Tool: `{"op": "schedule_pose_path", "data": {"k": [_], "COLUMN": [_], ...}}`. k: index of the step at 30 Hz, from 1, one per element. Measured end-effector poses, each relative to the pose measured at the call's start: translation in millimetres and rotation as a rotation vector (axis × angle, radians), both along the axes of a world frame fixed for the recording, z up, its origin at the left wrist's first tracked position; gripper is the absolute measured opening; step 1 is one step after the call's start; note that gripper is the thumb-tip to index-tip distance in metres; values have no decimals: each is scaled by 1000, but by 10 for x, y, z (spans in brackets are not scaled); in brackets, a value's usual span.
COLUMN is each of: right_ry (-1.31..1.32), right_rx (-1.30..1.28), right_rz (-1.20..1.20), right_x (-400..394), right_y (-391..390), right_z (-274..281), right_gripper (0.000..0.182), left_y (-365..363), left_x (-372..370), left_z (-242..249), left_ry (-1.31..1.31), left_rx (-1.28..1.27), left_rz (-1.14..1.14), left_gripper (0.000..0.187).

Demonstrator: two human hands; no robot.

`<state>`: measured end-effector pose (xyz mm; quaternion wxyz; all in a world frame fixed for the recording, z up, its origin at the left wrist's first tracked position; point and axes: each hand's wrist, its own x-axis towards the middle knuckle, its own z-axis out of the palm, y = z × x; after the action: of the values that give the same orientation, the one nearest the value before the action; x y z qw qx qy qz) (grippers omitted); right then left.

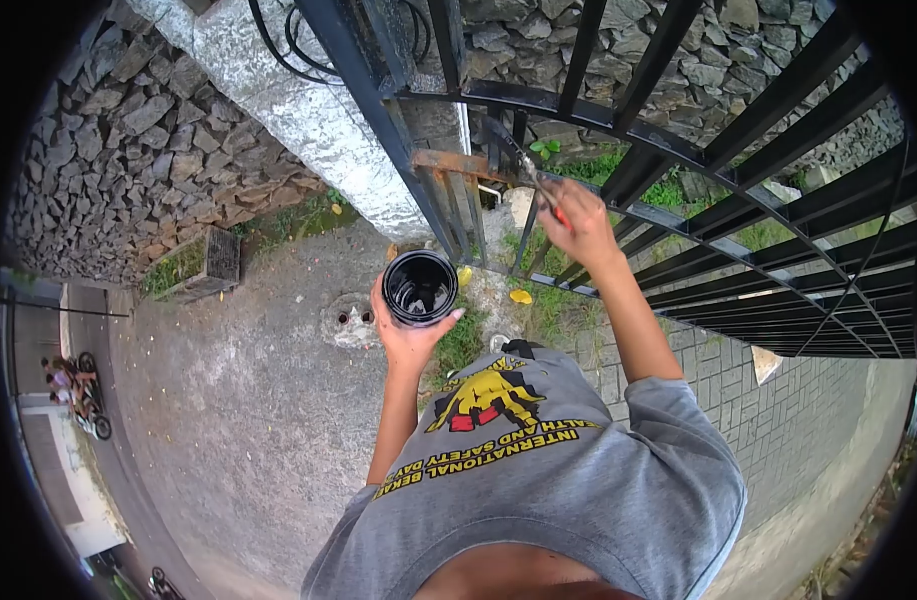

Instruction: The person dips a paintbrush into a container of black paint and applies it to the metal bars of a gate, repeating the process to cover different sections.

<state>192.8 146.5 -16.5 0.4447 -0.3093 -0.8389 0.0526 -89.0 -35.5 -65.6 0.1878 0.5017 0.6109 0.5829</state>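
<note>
My left hand (406, 345) is wrapped round a can (418, 267) of black paint and keeps it upright, its open top facing me. Dark, glossy paint shows inside. In my right hand (584, 228) I grip a paintbrush (529, 168) with a bit of orange-red on its handle. The brush's dark end points up and left, overlapping the bars of a black metal gate (618, 130) in this view. Just left of the brush is a rusty brown crossbar (456, 162), unlike the black metal around it.
A whitewashed pillar (348, 140) stands beside the gate post, with a black cable (288, 50) above. Stone walls (158, 130) rise behind. A concrete block planter (203, 262) sits at left. Farther left, people on a motorcycle (81, 392) are on the road.
</note>
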Motion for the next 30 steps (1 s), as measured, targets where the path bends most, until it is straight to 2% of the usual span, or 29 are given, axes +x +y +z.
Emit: {"op": "schedule_pose_path", "data": {"k": [2,3,6,7,10,11,14,17,18,20,22,23,26,30], "right_ry": [-19,-135,-63,34,118,112,-180,68,140,-11,-243,-128,226,-2], "right_rx": [-35,-271,-21,117,21,-33,-193,26,81,-134,-310,-318,-80,-354], "right_rz": [-75,-42,5,-25,-84,16,-102,-68,-71,-79,-139,-112,-76,-134], "right_x": [11,27,-108,-130,-155,-144,-162,-228,-254,-279,-360,-403,-435,-314], "right_y": [91,33,-50,-81,-63,-35,-106,-107,-141,-198,-200,-227,-279,-261], "right_z": [-156,-134,-106,-53,2,-73,-214,-190,-198,-241,-423,-464,-497,-678], "right_gripper": [41,38,36,35,33,33,35,33,32,30,28,25,23,25], "left_y": [-9,6,30,43,-9,-23,-10,-16,-32,-39,-33,-33,-46,-79], "left_x": [16,10,29,33,39,34,48,45,54,108,134,132,146,225], "left_z": [-1,-19,-44,-48,7,36,44,60,57,33,53,39,9,-42], "left_ry": [5,10,-2,2,76,113,52,131,87,-11,40,70,95,-44], "left_rx": [-2,9,28,35,-6,-23,-2,2,-3,-13,-30,-33,-29,-7], "left_rz": [8,8,26,37,24,10,-6,38,36,30,34,36,45,72], "left_gripper": [113,113,111,111,111,112,112,112,112,112,112,112,112,111]}}
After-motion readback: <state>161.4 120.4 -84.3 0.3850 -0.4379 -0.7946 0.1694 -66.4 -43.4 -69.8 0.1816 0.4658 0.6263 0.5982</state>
